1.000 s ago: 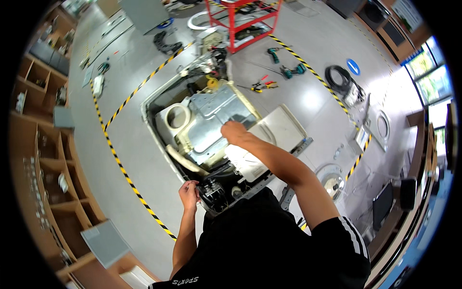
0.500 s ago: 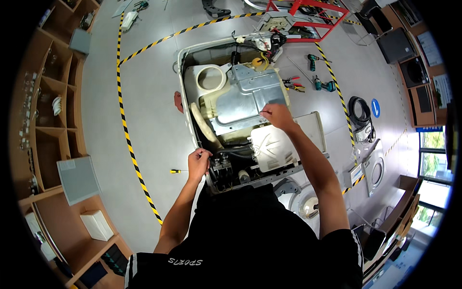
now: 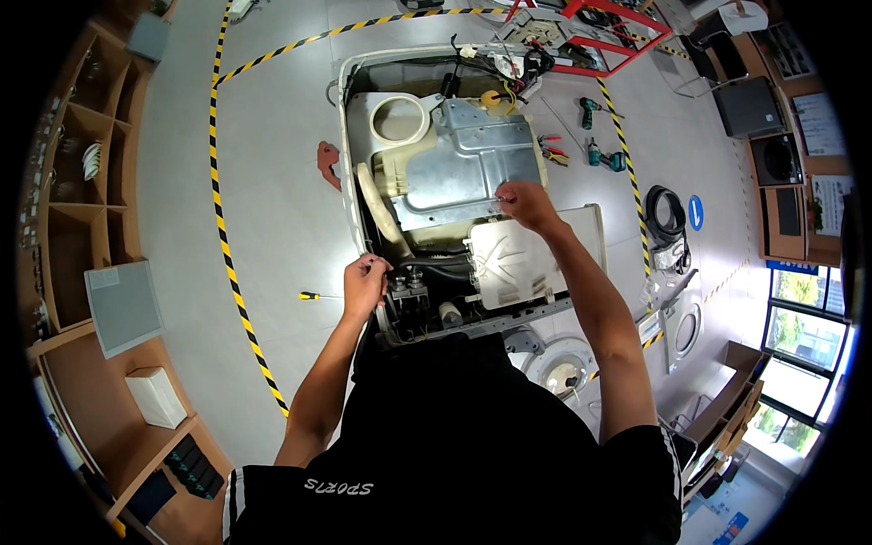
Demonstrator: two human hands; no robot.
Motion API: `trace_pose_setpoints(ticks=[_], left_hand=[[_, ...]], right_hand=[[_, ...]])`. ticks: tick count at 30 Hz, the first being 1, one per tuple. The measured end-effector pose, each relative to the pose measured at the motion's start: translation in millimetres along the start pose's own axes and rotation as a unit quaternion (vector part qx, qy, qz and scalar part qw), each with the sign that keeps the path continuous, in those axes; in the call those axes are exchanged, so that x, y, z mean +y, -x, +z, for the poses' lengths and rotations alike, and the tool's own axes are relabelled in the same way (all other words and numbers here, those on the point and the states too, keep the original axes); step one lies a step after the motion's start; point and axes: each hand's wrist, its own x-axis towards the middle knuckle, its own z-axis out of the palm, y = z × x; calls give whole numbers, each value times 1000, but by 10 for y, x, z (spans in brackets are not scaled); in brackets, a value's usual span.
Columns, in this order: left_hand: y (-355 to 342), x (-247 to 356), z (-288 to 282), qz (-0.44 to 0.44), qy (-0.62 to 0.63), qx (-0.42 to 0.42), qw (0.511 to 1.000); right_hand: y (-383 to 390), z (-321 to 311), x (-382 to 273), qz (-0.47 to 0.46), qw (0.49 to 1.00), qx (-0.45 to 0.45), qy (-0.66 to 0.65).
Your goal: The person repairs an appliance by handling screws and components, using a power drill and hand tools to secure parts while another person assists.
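Observation:
In front of me is an opened appliance cabinet [image 3: 346, 177], apparently a washing machine, its inside exposed. My right hand [image 3: 529, 205] is closed in a pinch over the near right part of a silver metal plate [image 3: 454, 177]; anything small between its fingertips is too tiny to name. My left hand [image 3: 365, 280] is at the cabinet's left rim, fingers curled together beside the valve block [image 3: 407, 289]; what they grip is hidden. A cream hose [image 3: 378, 209] runs down along the left inside wall. Below my right hand lies a cream plastic cover [image 3: 510, 263].
A yellow-handled screwdriver [image 3: 310, 295] lies on the floor at left, a reddish-brown part [image 3: 328, 162] beyond it. Pliers [image 3: 552, 156] and two cordless drills, one here [image 3: 607, 159], lie at right. A red frame [image 3: 627, 56] stands at the far right; wooden shelves [image 3: 91, 218] line the left.
The whole view has shifted slightly, the cabinet sitting higher in the picture. My right fingertips have moved a little to the right over the metal plate. My left hand remains at the rim.

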Motion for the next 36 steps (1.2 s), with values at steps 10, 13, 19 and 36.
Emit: trace_pose_setpoints(ticks=[10, 13, 19, 36], left_hand=[[6, 67, 28, -23, -8, 10, 1000], [21, 98, 31, -29, -13, 9, 999], [23, 99, 10, -35, 6, 9, 999], [1, 77, -28, -50, 39, 3, 998]], right_hand=[[95, 42, 48, 9, 1000, -7, 29], [85, 103, 42, -2, 999, -1, 46], [27, 98, 4, -43, 994, -42, 92], [-87, 132, -167, -23, 974, -83, 208]])
